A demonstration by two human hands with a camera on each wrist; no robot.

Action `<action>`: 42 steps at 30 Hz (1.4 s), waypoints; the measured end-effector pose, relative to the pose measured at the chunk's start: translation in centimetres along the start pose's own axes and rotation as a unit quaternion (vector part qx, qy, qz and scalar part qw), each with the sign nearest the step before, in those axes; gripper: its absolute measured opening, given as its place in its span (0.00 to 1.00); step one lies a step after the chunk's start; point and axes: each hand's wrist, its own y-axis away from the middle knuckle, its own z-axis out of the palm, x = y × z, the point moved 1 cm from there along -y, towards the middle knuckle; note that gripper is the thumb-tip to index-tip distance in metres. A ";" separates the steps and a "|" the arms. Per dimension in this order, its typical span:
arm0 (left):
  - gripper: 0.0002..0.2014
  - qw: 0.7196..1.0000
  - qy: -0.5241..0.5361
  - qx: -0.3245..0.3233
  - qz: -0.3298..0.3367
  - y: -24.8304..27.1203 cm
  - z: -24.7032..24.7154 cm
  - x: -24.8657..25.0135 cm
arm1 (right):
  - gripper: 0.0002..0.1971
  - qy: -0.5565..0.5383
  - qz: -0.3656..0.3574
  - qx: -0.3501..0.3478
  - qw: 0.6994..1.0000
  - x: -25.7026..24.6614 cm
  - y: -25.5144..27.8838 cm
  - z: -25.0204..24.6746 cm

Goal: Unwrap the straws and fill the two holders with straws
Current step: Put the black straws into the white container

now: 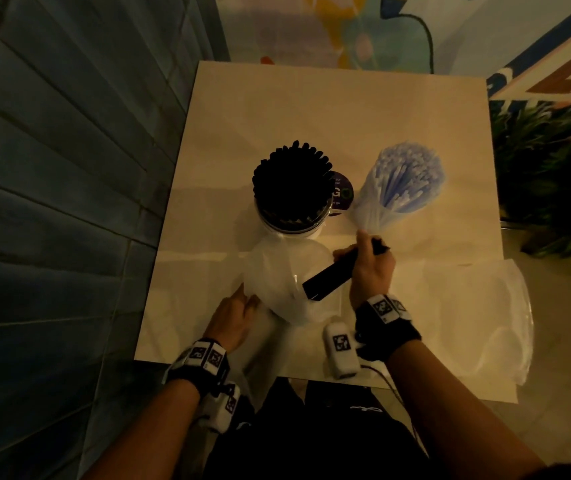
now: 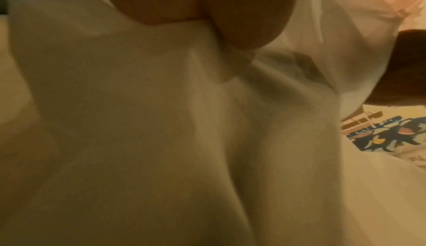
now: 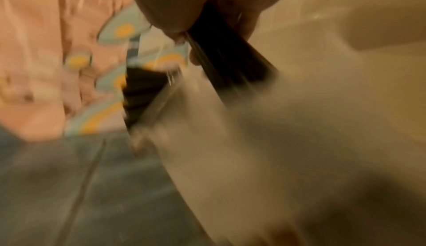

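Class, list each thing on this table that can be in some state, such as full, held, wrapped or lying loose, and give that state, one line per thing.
Holder: upright, packed with black straws.
Blue-white straws: wrapped in clear plastic, on the table.
Black straw bundle: gripped by the right hand.
Plastic bag: crumpled, pinched by the left hand.
Plastic wrapper: lying loose at the table's right edge.
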 end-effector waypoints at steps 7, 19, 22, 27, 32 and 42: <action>0.29 0.998 -0.037 -0.016 -0.058 -1.3 -1.7 -1.1 | 0.18 -0.153 -0.090 0.012 0.984 -6.2 -1.2 -0.7; 0.34 0.972 0.016 0.235 0.003 -1.7 -5.5 0.9 | 0.17 -0.148 -0.290 -0.114 0.939 -16.0 1.1 4.4; 0.31 0.956 0.054 0.271 0.100 -2.6 -6.5 3.2 | 0.18 -0.138 -0.325 -0.137 0.926 -17.0 1.3 5.9; 0.40 0.949 0.064 0.250 0.182 -4.4 -7.4 8.9 | 0.18 -0.105 -0.379 -0.163 0.905 -17.5 1.5 7.7; 0.58 0.949 -0.043 0.192 0.245 -6.7 -6.9 13.2 | 0.15 -0.051 -0.412 -0.183 0.891 -17.0 1.8 9.0; 0.55 0.935 -0.097 0.220 0.261 -8.6 -6.6 13.9 | 0.15 0.007 -0.459 -0.205 0.864 -16.5 2.0 12.0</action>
